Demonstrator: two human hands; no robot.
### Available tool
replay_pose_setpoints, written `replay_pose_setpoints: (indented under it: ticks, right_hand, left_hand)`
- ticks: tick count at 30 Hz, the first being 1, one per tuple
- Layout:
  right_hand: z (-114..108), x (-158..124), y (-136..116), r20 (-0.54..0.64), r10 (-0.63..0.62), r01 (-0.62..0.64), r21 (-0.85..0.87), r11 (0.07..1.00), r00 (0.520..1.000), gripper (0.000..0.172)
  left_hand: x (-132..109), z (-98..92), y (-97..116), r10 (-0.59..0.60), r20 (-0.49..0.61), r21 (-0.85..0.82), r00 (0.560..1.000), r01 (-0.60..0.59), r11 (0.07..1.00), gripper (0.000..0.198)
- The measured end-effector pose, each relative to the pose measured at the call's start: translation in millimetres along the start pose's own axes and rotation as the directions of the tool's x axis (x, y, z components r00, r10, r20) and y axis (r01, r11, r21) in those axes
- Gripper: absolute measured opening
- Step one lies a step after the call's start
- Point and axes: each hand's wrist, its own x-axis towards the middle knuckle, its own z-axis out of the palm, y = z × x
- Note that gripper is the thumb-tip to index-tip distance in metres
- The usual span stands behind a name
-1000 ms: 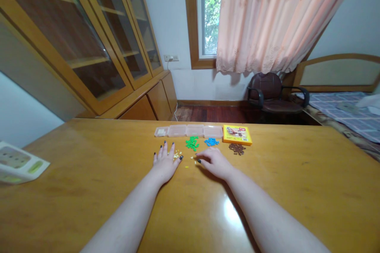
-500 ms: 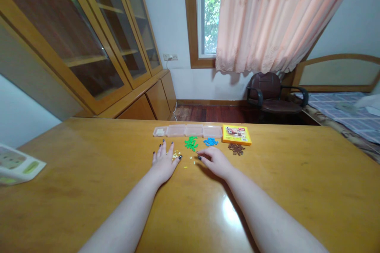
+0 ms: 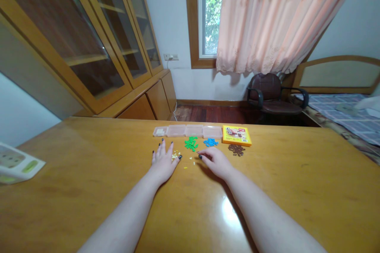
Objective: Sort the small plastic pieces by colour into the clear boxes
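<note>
My left hand (image 3: 163,164) lies palm down on the table with its fingers spread, beside a loose pile of small cream-coloured pieces (image 3: 175,155). Part of that pile may be hidden by the hand. My right hand (image 3: 216,162) rests over the table with its fingers bent and a small gap between thumb and forefinger; nothing shows in it. Between the hands lie a few stray pale pieces and one yellow piece (image 3: 185,167). Just beyond are a pile of green pieces (image 3: 191,143) and a pile of blue pieces (image 3: 210,142). Brown pieces (image 3: 236,150) lie right of my right hand.
A row of clear plastic trays (image 3: 177,130) stands near the far table edge; the leftmost tray (image 3: 160,131) holds something whitish. A yellow box (image 3: 236,135) adjoins the row. At the left edge sits a white-and-green power strip (image 3: 20,164). Beyond the table stands a chair (image 3: 268,93).
Both hands stay in nearly the same place and pose. The view shifts very slightly; the piles, trays and box have not moved.
</note>
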Motion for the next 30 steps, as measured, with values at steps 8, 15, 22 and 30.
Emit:
replay_pose_setpoints:
  ticks: [8,15,22,30]
  right_hand:
    - [-0.2,-0.1,-0.2,0.007,0.002,-0.002,0.003,1.0,1.0,0.024]
    - [0.8,-0.3,0.9,0.009,0.008,-0.008,0.002,1.0,1.0,0.024]
    - [-0.3,-0.1,0.6,0.001,0.007,-0.007,0.008,1.0,1.0,0.024]
    - [-0.9,-0.1,-1.0,0.004,0.027,-0.027,0.024,0.999,1.0,0.024]
  left_hand:
    - [1.5,2.6,-2.6,0.003,-0.009,-0.003,1.0,-0.004,1.0,0.069]
    - [1.7,4.2,-2.7,0.003,-0.022,0.009,1.0,-0.002,1.0,0.068]
    - [2.6,4.7,-4.0,0.0,-0.027,0.005,1.0,0.0,1.0,0.068]
    - [3.1,6.2,-4.3,0.005,-0.03,-0.001,1.0,-0.005,1.0,0.068]
